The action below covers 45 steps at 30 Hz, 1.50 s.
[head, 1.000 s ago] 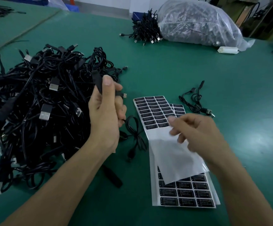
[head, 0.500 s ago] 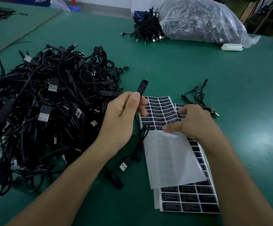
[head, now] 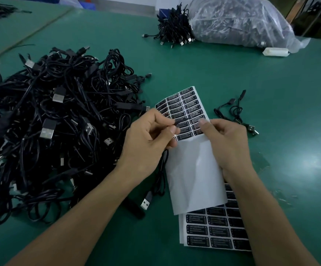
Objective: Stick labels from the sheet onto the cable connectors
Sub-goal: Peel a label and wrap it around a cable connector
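Observation:
My right hand (head: 226,139) holds the label sheet (head: 194,169) lifted off the table, thumb on top near the rows of black labels (head: 186,106). The lower part of this sheet is bare white backing. My left hand (head: 150,137) pinches a black cable connector (head: 175,123) between thumb and fingers, its tip at the left edge of the label rows. That cable (head: 160,181) hangs down from my left hand to a USB plug (head: 146,203) on the table. More full label sheets (head: 213,233) lie flat underneath.
A big heap of black USB cables (head: 50,121) fills the left of the green table (head: 290,112). One loose cable (head: 236,112) lies right of the sheet. At the back are a cable bundle (head: 175,29), a clear plastic bag (head: 238,22) and a white object (head: 275,51).
My left hand brought the connector from over the heap across to the sheet. My right hand took hold of the sheet and lifted its labelled end up.

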Tool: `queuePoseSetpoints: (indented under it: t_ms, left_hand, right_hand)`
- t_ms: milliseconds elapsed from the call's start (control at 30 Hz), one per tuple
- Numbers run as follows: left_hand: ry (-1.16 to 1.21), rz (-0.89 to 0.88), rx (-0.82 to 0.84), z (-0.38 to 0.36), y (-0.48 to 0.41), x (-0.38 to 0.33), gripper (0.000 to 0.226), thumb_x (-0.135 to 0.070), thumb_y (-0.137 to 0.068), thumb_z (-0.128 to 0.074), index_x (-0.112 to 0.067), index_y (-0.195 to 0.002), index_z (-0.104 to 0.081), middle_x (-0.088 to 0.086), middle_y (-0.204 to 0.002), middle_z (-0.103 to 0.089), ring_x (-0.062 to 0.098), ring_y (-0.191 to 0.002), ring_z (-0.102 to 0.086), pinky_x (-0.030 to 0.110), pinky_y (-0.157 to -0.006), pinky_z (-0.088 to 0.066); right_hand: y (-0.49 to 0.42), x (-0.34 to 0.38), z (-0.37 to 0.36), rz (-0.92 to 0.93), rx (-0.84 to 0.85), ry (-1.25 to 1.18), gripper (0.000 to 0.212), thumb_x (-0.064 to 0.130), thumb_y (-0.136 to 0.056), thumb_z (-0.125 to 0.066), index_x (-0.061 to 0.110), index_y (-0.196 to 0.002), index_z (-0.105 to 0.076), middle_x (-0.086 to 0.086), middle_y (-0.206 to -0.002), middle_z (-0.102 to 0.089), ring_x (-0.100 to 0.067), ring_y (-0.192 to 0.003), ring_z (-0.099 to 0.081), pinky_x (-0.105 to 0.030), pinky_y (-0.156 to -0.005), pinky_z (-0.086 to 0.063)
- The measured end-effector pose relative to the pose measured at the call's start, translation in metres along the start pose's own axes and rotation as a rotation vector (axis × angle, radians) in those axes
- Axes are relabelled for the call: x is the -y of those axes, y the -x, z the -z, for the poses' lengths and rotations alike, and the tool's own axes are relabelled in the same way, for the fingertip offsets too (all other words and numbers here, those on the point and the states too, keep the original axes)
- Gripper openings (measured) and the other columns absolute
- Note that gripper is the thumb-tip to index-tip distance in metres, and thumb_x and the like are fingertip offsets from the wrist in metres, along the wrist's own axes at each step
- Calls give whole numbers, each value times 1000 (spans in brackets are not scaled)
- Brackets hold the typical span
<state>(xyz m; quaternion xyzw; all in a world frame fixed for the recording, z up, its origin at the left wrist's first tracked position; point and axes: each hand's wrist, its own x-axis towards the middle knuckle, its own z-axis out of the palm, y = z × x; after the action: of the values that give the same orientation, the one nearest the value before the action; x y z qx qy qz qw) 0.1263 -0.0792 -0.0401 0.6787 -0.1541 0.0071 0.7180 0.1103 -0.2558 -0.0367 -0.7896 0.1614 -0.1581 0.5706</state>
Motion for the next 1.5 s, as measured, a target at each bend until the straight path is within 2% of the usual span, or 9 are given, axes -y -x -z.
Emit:
queuePoseSetpoints:
  t_ms: [67,167,333,400,533,633,767,1133,1500]
  left_hand:
    - [-15,-12,-50,1,0,1,26,5,-95,-61,-18,-83,-61,6,-84,-74,12,-59,-67,22,-58,-55]
    - [-103,-41,-111,0,1,4,21,0,-98,-59,-17,-87,-65,1,-85,-73,12,-52,-67,20,-52,-52]
    - [-320,-165,-123,-5,5,10,29,7,-98,-54,-12,-94,-76,-6,-88,-68,6,-59,-68,15,-56,-52]
    - [-362,-192,-106,-7,5,10,26,4,-94,-58,-12,-103,-76,-10,-95,-66,4,-71,-68,16,-65,-53]
    - [-416,-230,-78,-10,6,8,21,-10,-84,-71,-14,-104,-76,-13,-97,-67,-1,-78,-64,7,-69,-45]
    - [-398,-217,-77,-10,6,6,20,-16,-84,-79,-14,-103,-77,-10,-97,-70,0,-79,-67,7,-69,-47]
    - [-393,-173,-97,-9,6,5,19,-18,-83,-82,-16,-101,-77,-12,-94,-70,-2,-79,-67,7,-69,-48]
    - [-297,1,-58,-9,4,6,6,-17,-82,-81,-22,-83,-78,-13,-72,-73,-2,-61,-63,11,-59,-47]
    - [-212,82,-43,-5,0,4,11,-14,-86,-75,-21,-78,-79,-7,-68,-73,8,-64,-65,25,-64,-54]
  right_hand:
    - [2,-1,-2,-34,19,-39,30,30,-94,-65,2,-84,-67,-20,-72,-57,-14,-67,-45,-32,-68,-40]
    - [4,4,1,-111,173,-128,20,11,-89,-55,7,-82,-73,-18,-73,-62,-21,-66,-46,-35,-64,-39]
    - [5,9,7,-139,320,-280,27,7,-81,-57,6,-101,-76,-36,-109,-63,-29,-81,-51,-42,-76,-41]
    - [5,9,6,-121,341,-347,27,0,-86,-66,13,-106,-78,-26,-106,-72,-29,-84,-63,-39,-79,-53]
    - [6,11,3,-74,313,-389,31,14,-64,-82,16,-95,-78,-10,-84,-76,-19,-77,-70,-29,-74,-58]
    - [8,13,2,-53,319,-393,15,8,-71,-79,17,-83,-80,-10,-84,-77,-18,-75,-72,-25,-70,-58]
    - [10,16,2,-43,339,-341,24,-4,-87,-68,16,-85,-80,-12,-87,-77,-20,-77,-72,-27,-72,-59]
    - [12,19,0,28,327,-223,21,-2,-84,-73,16,-86,-62,-11,-73,-74,-18,-67,-67,-27,-68,-57]
    - [14,21,0,56,317,-183,23,-5,-84,-71,14,-82,-58,-7,-67,-72,-17,-63,-66,-27,-63,-58]
